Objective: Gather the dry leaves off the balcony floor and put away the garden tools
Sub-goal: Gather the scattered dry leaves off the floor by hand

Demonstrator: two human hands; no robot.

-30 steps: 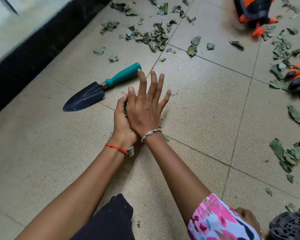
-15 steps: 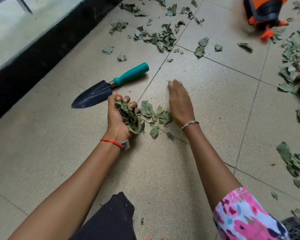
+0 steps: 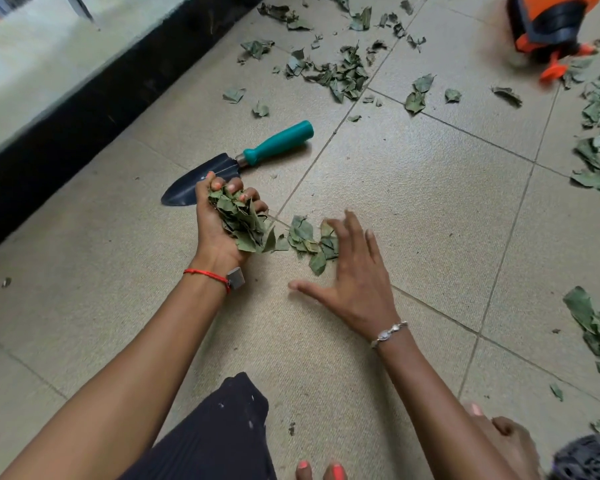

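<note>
Your left hand (image 3: 219,237) lies palm up, fingers curled round a handful (image 3: 245,221) of dry leaves. Your right hand (image 3: 357,285) is spread wide and holds nothing; its blurred fingers are at a small pile (image 3: 303,237) on the floor (image 3: 430,209), just beside the left. The trowel (image 3: 238,163) lies just beyond your left fingertips. Loose leaves (image 3: 336,72) are scattered toward the floor's far and right edges.

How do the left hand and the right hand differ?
The left hand is palm up, fingers curled round a bunch of leaves; the right hand is palm down, fingers spread, holding nothing. The left hand is near the trowel; the right hand is by a small leaf pile. Both wear bracelets.
</note>
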